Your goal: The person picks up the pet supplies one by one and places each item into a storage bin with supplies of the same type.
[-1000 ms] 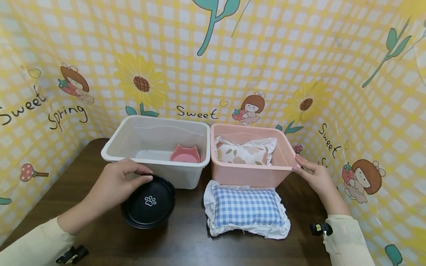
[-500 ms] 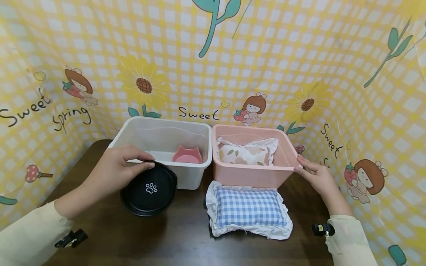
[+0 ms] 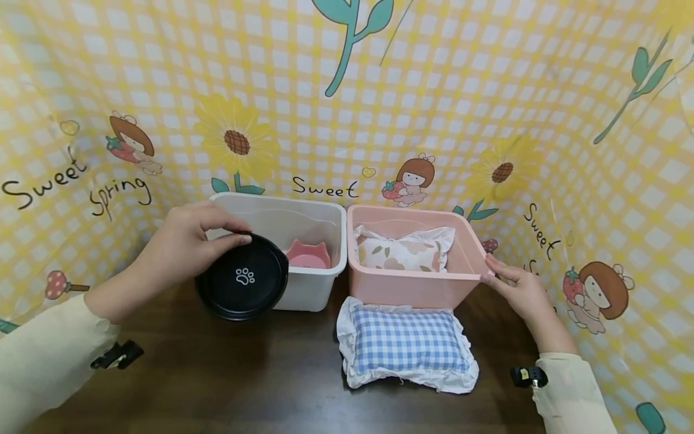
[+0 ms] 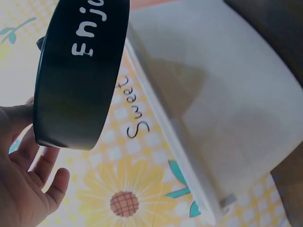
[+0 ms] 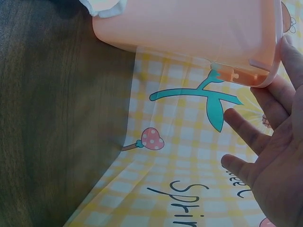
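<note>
Occupying pink bin (image 3: pixel 409 290): floral pillow (image 3: pixel 399 252)

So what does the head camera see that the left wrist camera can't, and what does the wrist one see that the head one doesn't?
Only the head view shows the right hand, the blue checked pillow, the flowered pillow, the pink cat-eared bowl and the paw print inside the black bowl.

Only the left wrist view shows the white letters on the black bowl's outside, cut off by the picture's edge.

Both show the left hand holding the black bowl, the white bin and the yellow checked cloth.
</note>
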`<state>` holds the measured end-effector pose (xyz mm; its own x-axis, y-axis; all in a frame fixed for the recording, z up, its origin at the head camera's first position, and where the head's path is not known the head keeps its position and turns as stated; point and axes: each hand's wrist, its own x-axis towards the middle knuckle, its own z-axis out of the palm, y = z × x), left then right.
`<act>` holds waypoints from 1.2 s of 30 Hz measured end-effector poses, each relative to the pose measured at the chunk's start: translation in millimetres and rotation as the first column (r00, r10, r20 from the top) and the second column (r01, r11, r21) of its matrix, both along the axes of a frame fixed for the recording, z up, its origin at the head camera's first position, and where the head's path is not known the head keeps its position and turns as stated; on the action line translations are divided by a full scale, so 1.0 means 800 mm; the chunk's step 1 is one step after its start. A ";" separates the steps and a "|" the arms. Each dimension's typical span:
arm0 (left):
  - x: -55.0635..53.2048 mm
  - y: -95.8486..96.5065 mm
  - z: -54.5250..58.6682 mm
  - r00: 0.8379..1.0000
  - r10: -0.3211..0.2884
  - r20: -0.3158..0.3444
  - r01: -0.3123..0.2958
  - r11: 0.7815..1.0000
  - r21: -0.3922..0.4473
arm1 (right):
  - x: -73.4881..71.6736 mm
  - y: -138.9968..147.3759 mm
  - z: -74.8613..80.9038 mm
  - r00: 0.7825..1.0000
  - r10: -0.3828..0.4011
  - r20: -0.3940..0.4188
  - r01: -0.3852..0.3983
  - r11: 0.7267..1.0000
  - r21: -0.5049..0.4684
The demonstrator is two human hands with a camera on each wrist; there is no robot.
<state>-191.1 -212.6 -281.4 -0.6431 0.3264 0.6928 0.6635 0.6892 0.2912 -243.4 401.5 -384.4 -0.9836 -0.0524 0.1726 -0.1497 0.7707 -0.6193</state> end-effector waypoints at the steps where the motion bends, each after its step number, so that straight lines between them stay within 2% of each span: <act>1: -0.003 -0.001 0.003 1.000 -0.004 -0.006 0.004 1.000 0.000 | 0.000 0.000 0.000 1.000 0.000 0.000 0.000 1.000 0.000; 7: -0.019 -0.009 0.018 0.999 -0.024 -0.046 0.023 0.999 -0.035 | 0.001 0.000 -0.002 1.000 0.002 0.003 -0.002 1.000 0.000; 16: -0.047 -0.020 0.031 0.998 -0.037 -0.052 0.034 0.997 -0.074 | -0.001 0.001 -0.001 1.000 -0.004 -0.006 0.004 1.000 0.015; 24: -0.068 -0.027 0.031 1.000 0.019 0.021 -0.017 0.996 -0.088 | 0.002 0.001 -0.001 1.000 -0.020 0.002 0.020 1.000 0.022; 31: -0.086 -0.033 0.027 0.998 0.049 0.025 -0.046 0.993 -0.106 | 0.003 0.002 -0.003 1.000 -0.013 -0.002 0.013 0.999 0.029; 36: -0.099 -0.036 0.028 0.997 0.058 0.051 -0.053 0.995 -0.083 | 0.001 0.002 -0.002 1.000 -0.012 -0.018 0.012 0.999 0.032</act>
<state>-269.9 -241.4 -259.0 -0.6973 0.3434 0.6291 0.6086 0.7474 0.2665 -242.6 403.2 -386.1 -0.9810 -0.0465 0.1885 -0.1512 0.7920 -0.5916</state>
